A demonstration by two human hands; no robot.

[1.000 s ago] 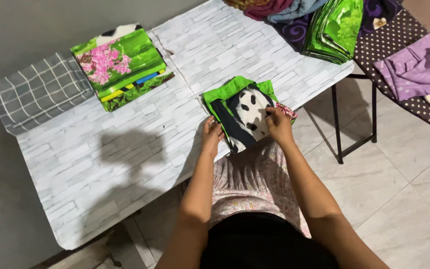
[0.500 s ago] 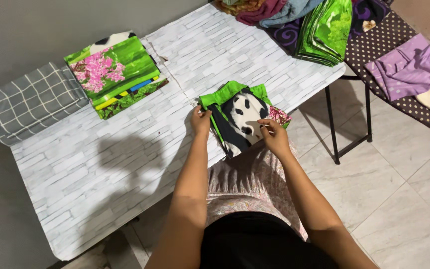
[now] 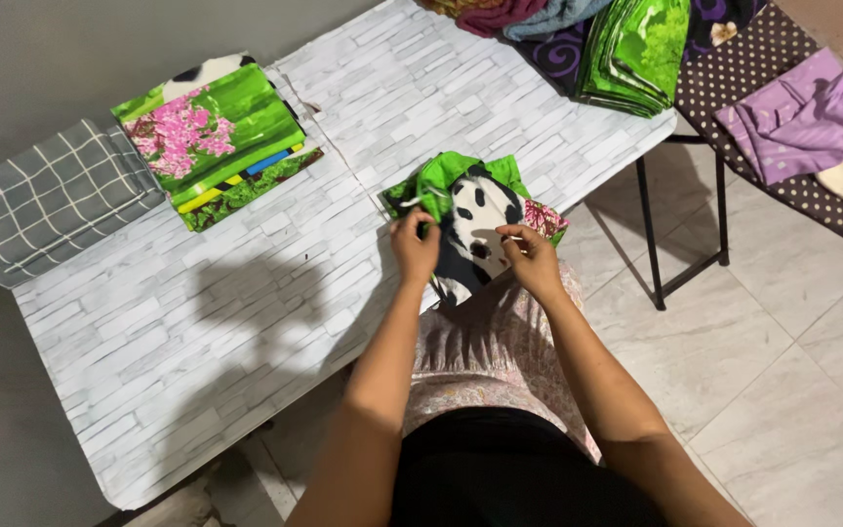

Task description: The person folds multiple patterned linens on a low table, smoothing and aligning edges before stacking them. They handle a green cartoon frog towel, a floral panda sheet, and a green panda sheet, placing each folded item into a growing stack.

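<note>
A folded green cloth with a black-and-white panda print (image 3: 475, 210) lies at the near edge of the white brick-patterned table (image 3: 197, 322). My left hand (image 3: 416, 244) pinches its left edge and lifts it, so the green corner bunches upward. My right hand (image 3: 531, 256) grips the cloth's near right edge, beside a pink flowered patch. Both hands are closed on the fabric.
A stack of folded green cloths with pink blossoms (image 3: 209, 137) and a grey checked cloth (image 3: 51, 200) lie at the table's far left. A heap of cloths (image 3: 626, 44) covers the far right corner. A dotted board (image 3: 782, 107) with purple cloth (image 3: 802, 112) stands right, over tiled floor.
My left hand has moved right along the cloth's left edge and pulled it up, bunching the green corner. My right hand stayed at the near right edge.
</note>
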